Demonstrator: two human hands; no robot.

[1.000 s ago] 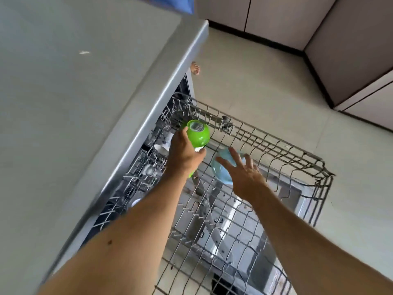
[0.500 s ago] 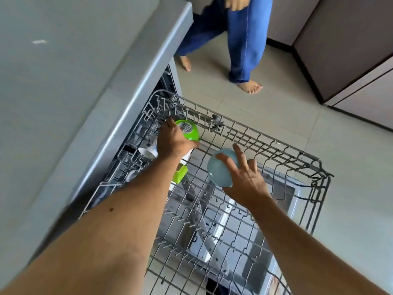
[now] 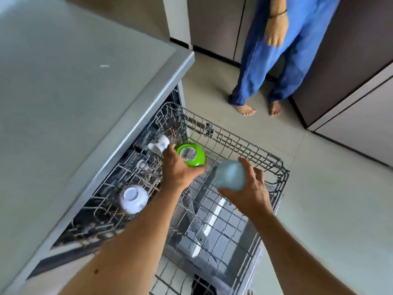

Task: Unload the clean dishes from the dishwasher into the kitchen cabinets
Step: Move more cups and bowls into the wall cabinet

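Observation:
My left hand (image 3: pixel 177 170) grips a green cup (image 3: pixel 191 155), held upside down with a barcode label on its base, just above the pulled-out wire rack (image 3: pixel 251 150) of the dishwasher. My right hand (image 3: pixel 247 191) holds a pale blue cup (image 3: pixel 229 175), also bottom up, over the middle of the rack. Still in the rack's left part, under the counter edge, sit a white cup with blue print (image 3: pixel 159 144), a small glass (image 3: pixel 142 164) and a white bowl (image 3: pixel 133 199) turned upside down.
A grey countertop (image 3: pixel 70 99) covers the left side, its edge overhanging the rack. A barefoot person in blue trousers (image 3: pixel 274 56) stands on the tiled floor beyond the rack. Brown cabinet fronts (image 3: pixel 353 67) line the back and right.
Both hands have lifted their cups clear of the rack tines, the blue cup now fully in my right hand. The view tilted up and the standing person came further into sight.

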